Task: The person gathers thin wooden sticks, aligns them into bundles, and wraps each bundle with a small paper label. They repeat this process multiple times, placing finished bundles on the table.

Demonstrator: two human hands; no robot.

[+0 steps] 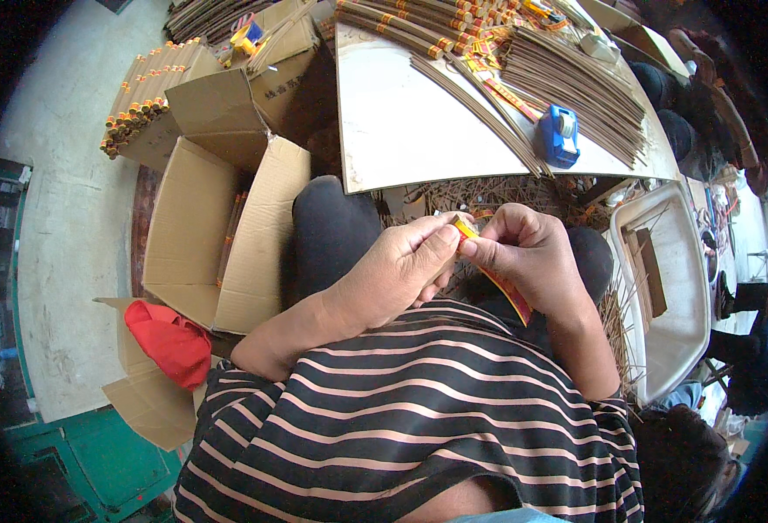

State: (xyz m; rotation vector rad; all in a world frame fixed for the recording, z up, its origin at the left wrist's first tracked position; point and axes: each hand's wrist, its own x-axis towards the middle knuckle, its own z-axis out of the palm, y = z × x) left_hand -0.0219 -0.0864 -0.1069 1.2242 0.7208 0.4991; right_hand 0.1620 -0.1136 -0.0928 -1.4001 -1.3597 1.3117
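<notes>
Labelling in progress over the lap.
Left hand (pixel 397 270) and right hand (pixel 523 253) have their fingers pinched on a red-and-yellow paper strip (pixel 499 283); banded stick bundles (pixel 419 26) lie finished on the bench (pixel 401 131), while loose brown sticks (pixel 575 87) beside the blue tape dispenser (pixel 559 133) seem left to do.

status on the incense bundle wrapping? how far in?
Done: wrapped tubes stacked on the floor and along the board's top edge. In hand: left hand and right hand pinch a red-and-yellow label strip around a bundle that the hands mostly hide. Left: a large fan of loose brown sticks beside the blue tape dispenser.
</notes>
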